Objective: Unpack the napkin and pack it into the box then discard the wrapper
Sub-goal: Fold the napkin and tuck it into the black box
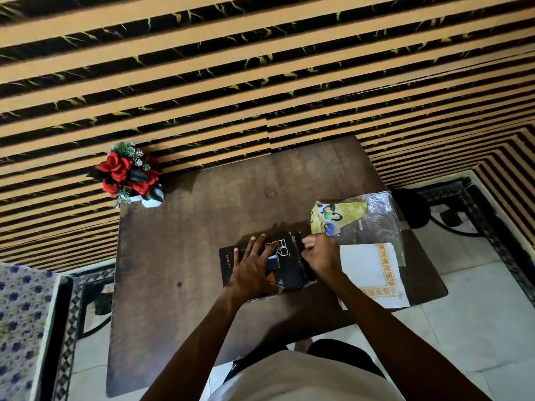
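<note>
The black box [260, 263] lies near the middle of the brown table [179, 227]; orange letters on its left part read "INFINITY", and larger pale letters on the top are partly covered and cannot be read whole. The left hand [252, 269] lies flat on the box top, fingers spread, gripping nothing. The right hand [320, 256] is curled at the box's right end, fingers closed around the dark flap there. Just right of that hand the white napkin [373, 273] with an orange patterned border lies unfolded, its near corner hanging over the table's right edge. Behind it sits the clear wrapper [376, 219], with a yellow printed card [335, 215] on it, close to the same edge. A pot of red flowers [130, 176] stands at the far left corner. The table's left half and near part lie bare.
</note>
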